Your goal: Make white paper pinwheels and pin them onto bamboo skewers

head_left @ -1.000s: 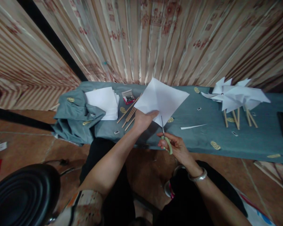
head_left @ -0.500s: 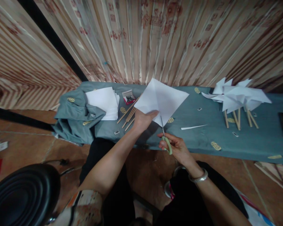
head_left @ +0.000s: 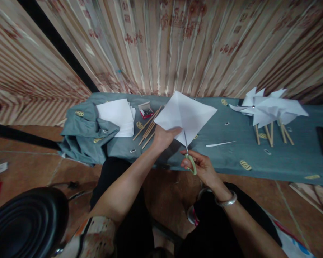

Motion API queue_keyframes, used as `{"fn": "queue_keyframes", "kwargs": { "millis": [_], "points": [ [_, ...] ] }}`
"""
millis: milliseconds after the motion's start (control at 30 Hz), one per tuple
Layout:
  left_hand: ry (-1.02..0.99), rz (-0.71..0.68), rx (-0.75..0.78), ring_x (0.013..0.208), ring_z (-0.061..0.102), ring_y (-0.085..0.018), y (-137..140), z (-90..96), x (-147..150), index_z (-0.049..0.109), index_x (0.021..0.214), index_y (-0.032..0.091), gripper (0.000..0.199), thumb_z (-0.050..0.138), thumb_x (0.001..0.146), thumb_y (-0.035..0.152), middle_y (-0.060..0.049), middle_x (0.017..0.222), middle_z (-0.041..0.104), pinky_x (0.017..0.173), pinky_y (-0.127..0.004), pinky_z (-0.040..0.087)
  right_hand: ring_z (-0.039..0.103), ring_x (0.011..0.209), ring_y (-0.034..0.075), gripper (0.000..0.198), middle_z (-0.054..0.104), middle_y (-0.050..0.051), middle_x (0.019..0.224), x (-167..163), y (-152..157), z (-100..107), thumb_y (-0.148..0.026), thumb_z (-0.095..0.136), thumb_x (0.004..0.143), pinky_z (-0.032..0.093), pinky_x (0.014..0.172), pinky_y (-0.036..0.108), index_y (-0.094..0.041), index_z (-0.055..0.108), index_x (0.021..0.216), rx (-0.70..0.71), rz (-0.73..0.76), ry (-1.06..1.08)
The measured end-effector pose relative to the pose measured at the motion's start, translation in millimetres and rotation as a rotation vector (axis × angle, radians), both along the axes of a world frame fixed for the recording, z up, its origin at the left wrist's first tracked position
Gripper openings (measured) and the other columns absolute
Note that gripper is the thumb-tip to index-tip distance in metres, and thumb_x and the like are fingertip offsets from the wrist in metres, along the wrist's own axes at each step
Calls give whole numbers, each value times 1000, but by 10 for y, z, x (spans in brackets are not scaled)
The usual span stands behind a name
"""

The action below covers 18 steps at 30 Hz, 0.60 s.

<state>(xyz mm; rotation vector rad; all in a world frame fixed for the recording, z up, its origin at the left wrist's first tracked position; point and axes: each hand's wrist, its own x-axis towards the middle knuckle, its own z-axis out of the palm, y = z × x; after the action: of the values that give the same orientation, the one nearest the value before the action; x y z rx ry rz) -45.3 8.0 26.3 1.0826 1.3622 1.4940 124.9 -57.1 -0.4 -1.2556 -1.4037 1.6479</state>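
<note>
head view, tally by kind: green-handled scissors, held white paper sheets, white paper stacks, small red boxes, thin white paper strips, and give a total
Green-handled metal scissors: 1
White square paper sheet, held: 1
Stack of white paper sheets: 1
Small open red cardboard box: 1
Thin white paper strip: 1
Total: 5

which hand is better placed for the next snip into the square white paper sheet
Probably the right hand: it holds the green-handled metal scissors, their blades at the lower corner of the square white paper sheet. The left hand is occupied holding that sheet.
</note>
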Motion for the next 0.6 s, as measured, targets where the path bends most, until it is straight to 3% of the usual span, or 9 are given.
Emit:
{"fn": "queue_keyframes", "kwargs": {
  "millis": [233,600],
  "points": [
    [-17,7,-24,89,71,-27,6,-11,2,63,115,15,56,78,60,14,-8,95,75,88,-41,56,54,57,12,54,62,-1,65,-35,5,27,-58,80,60,45,53,26,-20,70,97,-55,-34,14],
    [-34,-26,8,88,69,-25,-12,-15,-3,63,112,14,53,77,61,17,-9,95,74,87,-39,55,54,56,12,55,61,-2,63,-34,8,22,-59,80,59,45,52,25,-19,71,96,-53,-49,10]
  ]
}}
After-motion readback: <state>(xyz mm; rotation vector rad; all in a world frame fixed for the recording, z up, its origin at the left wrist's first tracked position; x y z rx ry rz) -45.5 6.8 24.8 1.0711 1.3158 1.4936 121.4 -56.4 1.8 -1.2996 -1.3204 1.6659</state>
